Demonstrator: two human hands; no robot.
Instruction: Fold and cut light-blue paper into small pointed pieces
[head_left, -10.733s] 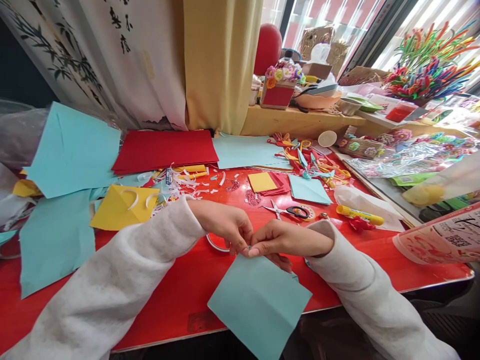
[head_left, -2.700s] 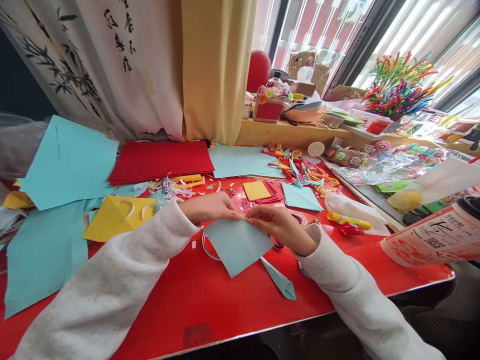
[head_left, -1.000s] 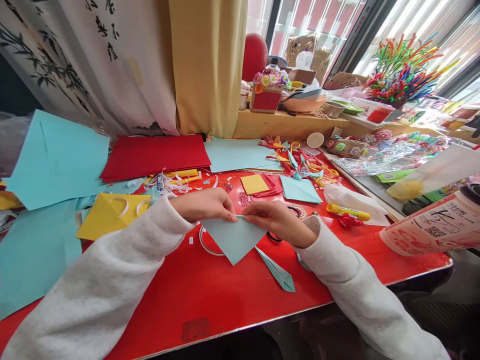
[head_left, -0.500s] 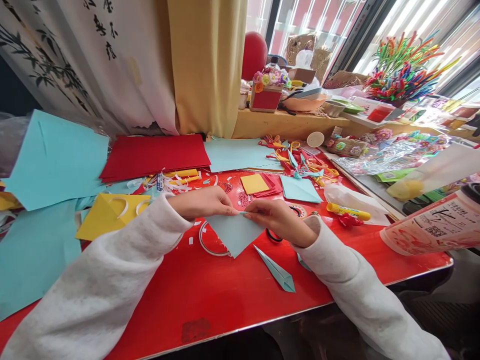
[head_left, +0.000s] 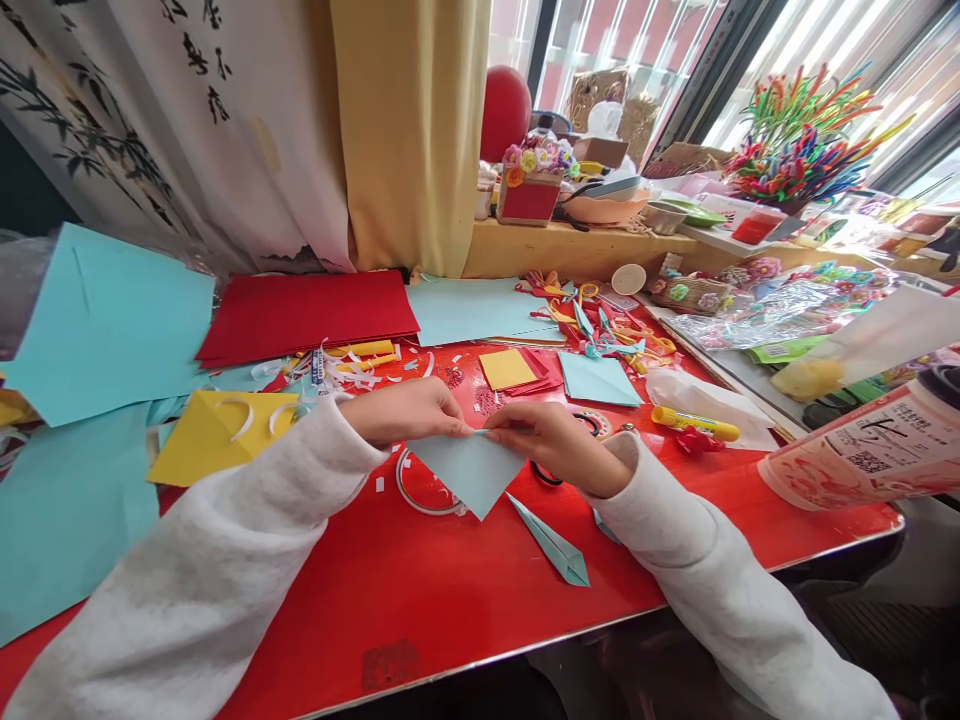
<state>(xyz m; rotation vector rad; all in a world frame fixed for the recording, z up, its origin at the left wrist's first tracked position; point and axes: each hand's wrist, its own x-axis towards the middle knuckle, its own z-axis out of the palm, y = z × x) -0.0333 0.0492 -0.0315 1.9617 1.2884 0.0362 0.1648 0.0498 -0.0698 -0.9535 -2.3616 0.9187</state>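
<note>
A light blue paper (head_left: 471,475) hangs point-down between my hands, its upper edge pinched close to the middle. On the left of that edge, the fingers of my left hand (head_left: 412,412) are closed on it. My right hand (head_left: 551,440) pinches the same edge just to the right, fingertips almost touching the left ones. Behind the paper lies a white ring (head_left: 405,492) on the red table (head_left: 337,590). A folded, narrow blue paper piece (head_left: 555,545) rests below my right hand. Another blue piece (head_left: 606,527) is partly hidden by my right sleeve.
Farther back are red sheets (head_left: 307,318), small blue squares (head_left: 598,379) and yellow squares (head_left: 508,370). A yellow glue stick (head_left: 695,424) and a large cup (head_left: 862,440) are at the right. Blue sheets (head_left: 75,510) and a yellow paper (head_left: 214,435) lie left.
The lower tip of the blue paper has swung slightly to the right. Both hands keep their pinch, and the whole view has shifted very slightly.
</note>
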